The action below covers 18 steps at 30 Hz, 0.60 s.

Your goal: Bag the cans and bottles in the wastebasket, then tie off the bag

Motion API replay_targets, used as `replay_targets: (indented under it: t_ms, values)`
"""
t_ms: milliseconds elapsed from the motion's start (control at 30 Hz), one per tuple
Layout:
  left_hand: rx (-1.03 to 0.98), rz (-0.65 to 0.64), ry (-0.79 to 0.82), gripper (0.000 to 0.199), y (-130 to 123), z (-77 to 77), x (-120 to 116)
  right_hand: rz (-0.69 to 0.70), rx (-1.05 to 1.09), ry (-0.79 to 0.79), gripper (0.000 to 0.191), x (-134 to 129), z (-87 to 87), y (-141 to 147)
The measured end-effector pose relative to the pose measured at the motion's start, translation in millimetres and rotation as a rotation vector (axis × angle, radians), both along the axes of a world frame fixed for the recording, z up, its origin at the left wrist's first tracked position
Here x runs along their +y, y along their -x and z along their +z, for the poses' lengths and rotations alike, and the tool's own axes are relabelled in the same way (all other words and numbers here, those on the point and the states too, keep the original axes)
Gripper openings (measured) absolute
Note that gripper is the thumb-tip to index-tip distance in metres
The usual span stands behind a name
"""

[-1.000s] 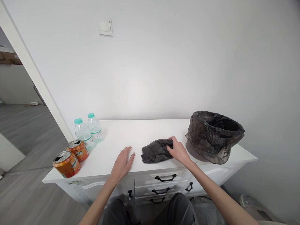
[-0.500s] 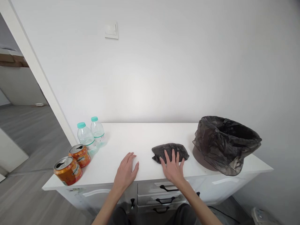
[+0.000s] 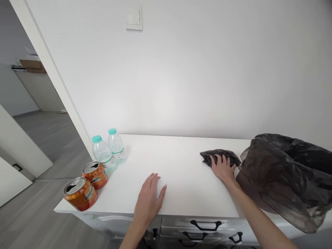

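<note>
A folded black plastic bag (image 3: 216, 154) lies on the white cabinet top (image 3: 178, 186), toward the back right. My right hand (image 3: 223, 169) presses on it with curled fingers that hide part of its front. Just to the right stands a brown bin (image 3: 249, 188) lined with another black bag (image 3: 282, 176), its mouth gaping. My left hand (image 3: 148, 199) rests palm down near the front edge, fingers stretched out, touching only the surface.
On the left end stand two clear bottles with teal caps (image 3: 102, 152) (image 3: 116, 143) and two opened orange cans (image 3: 81, 193) (image 3: 95, 174). Drawers with dark handles (image 3: 204, 226) are below the front edge. A light switch (image 3: 134, 19) is on the wall.
My right hand has slid the folded bag right and toward the wall, close to the lined bin. My left hand still lies on the surface. The view has shifted.
</note>
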<state>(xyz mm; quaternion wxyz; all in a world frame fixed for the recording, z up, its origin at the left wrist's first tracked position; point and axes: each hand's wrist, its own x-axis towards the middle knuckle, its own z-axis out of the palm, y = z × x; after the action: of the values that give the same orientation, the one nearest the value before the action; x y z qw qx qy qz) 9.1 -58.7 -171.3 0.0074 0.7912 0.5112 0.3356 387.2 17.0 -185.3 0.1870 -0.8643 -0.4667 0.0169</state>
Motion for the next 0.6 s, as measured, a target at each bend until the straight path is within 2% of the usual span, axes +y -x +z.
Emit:
replay_targets:
  t_ms: [133,267,433,600]
  values:
    - [0.013,-0.022,0.016,0.034,0,1.9,-4,-0.050,-0.008,-0.047,0.066,15,-15.7,-21]
    - [0.023,-0.047,0.007,0.032,-3,-2.5,-4,-0.027,-0.050,-0.101,0.068,16,-34.4,-37]
    - [0.040,-0.057,-0.014,0.033,-4,-8.2,-1,0.072,-0.132,-0.120,0.071,-4,-46.7,-32]
    - [0.098,-0.057,-0.041,0.035,-4,-6.3,-3,0.157,-0.183,-0.074,0.074,-37,-44.8,-6]
